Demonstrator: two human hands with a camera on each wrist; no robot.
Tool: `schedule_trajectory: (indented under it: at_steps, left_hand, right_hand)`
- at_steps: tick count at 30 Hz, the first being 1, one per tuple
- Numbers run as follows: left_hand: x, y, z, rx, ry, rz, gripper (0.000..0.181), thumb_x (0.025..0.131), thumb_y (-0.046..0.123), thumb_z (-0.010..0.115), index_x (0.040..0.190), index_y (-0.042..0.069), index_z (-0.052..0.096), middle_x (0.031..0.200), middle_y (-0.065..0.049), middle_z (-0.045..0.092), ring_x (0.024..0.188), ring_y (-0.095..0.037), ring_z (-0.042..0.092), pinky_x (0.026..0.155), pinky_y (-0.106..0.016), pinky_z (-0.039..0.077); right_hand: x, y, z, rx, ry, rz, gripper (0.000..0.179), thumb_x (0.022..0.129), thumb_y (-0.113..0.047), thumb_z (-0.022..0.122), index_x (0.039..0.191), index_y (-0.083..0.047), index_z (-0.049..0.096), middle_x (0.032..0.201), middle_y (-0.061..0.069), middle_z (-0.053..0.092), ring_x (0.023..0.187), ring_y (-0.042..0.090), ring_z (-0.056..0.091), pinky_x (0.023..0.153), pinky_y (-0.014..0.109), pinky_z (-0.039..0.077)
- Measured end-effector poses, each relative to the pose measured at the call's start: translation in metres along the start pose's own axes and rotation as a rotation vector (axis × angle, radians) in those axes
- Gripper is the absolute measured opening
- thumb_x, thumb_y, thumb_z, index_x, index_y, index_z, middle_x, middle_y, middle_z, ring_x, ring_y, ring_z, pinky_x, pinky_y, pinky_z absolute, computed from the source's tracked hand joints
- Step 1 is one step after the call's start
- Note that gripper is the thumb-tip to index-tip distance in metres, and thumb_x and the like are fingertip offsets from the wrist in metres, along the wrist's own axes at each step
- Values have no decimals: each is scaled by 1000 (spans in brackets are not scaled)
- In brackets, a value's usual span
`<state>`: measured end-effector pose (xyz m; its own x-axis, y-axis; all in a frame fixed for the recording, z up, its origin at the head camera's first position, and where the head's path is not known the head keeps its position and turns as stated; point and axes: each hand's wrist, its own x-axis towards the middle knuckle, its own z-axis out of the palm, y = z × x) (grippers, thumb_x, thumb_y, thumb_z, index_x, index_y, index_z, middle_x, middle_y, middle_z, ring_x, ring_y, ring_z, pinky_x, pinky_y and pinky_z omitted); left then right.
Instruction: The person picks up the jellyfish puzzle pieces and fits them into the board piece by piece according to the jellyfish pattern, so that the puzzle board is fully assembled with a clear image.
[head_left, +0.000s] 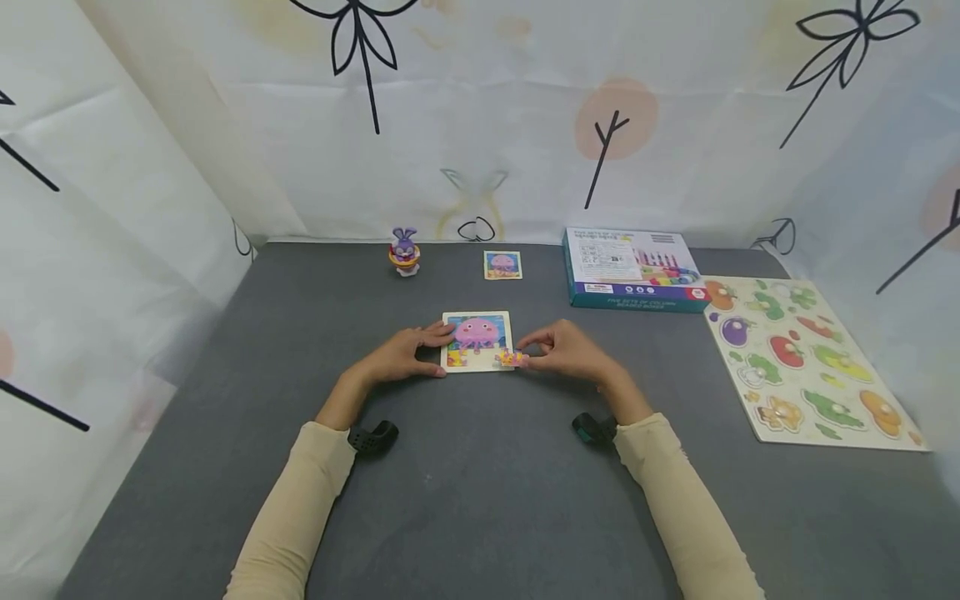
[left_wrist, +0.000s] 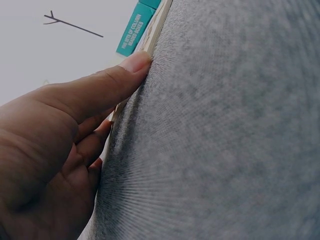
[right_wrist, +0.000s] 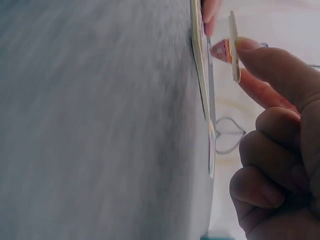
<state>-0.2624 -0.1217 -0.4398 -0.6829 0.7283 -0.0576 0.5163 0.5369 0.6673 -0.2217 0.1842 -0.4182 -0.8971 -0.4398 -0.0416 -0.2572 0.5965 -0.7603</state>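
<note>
In the head view a small square jigsaw board [head_left: 478,365] lies flat, showing a pink octopus on a blue sea. My left hand [head_left: 401,354] holds the board by its left side, the fingers at the upper left edge and the thumb at the lower left corner. The left wrist view shows that thumb [left_wrist: 120,75] along the board's edge. Between thumb and forefinger my right hand [head_left: 566,352] pinches a yellow and pink puzzle piece [head_left: 512,358] over the board's lower right corner. Seen edge-on in the right wrist view, the piece [right_wrist: 233,50] is tilted up above the table.
Behind the board lie a small octopus picture card [head_left: 502,265] and a purple rabbit figurine [head_left: 405,252]. A flat teal and white box [head_left: 633,268] stands at the back right. To its right is a vegetable peg puzzle [head_left: 817,367] on the dark grey table [head_left: 480,500].
</note>
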Motion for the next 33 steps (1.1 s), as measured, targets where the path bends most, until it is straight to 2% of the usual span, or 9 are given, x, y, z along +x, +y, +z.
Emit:
schedule_trajectory:
  at_steps: [5,11,17,23,27,30,33]
  left_hand:
    - [1,-1,0,4,10,9,65,80,25,71,136,7,44,150,-6,30,141,-26,19,114,-50,11]
    - [3,-2,0,0,-3,11,66,80,28,70,137,9,43,150,-5,29,141,-25,19,114,-50,11]
    - [2,-2,0,-3,-13,-2,65,81,27,70,138,10,43,150,-4,29,142,-23,18,114,-50,10]
    - [2,-4,1,0,-7,10,65,81,28,70,137,9,44,150,-5,29,142,-24,19,114,-50,11]
    - [1,-4,0,-8,-2,14,65,80,27,70,137,9,44,150,-6,29,141,-25,18,114,-51,11]
    - [0,-3,-1,-9,2,20,65,80,27,70,137,8,43,150,-7,30,141,-26,19,114,-51,11]
    - [0,-3,0,1,4,25,65,80,28,70,137,9,44,150,-6,30,141,-25,20,114,-51,12]
  right_hand:
    - [18,-8,12,-31,-10,-53,23,78,-24,73,96,-10,73,47,-7,29,43,5,22,42,19,19]
    - [34,-15,26,-122,-35,-115,24,79,-23,72,97,-9,73,47,-7,31,42,5,23,43,19,19]
    - [41,-18,33,-199,-41,-105,25,79,-22,71,100,-8,72,48,-8,31,44,6,24,44,19,18]
    - [43,-20,35,-200,-49,-73,29,80,-24,71,105,-9,71,51,-7,29,46,7,23,46,20,19]
    - [44,-24,37,-185,-53,-96,33,80,-25,71,111,-12,69,50,-7,29,46,6,22,44,20,19]
    - [46,-28,39,-181,-86,-138,31,82,-25,70,111,-14,69,49,-8,40,46,6,23,44,20,20]
    - [48,-32,41,-199,-123,-135,27,83,-25,69,108,-16,70,54,-6,54,49,5,25,46,20,22]
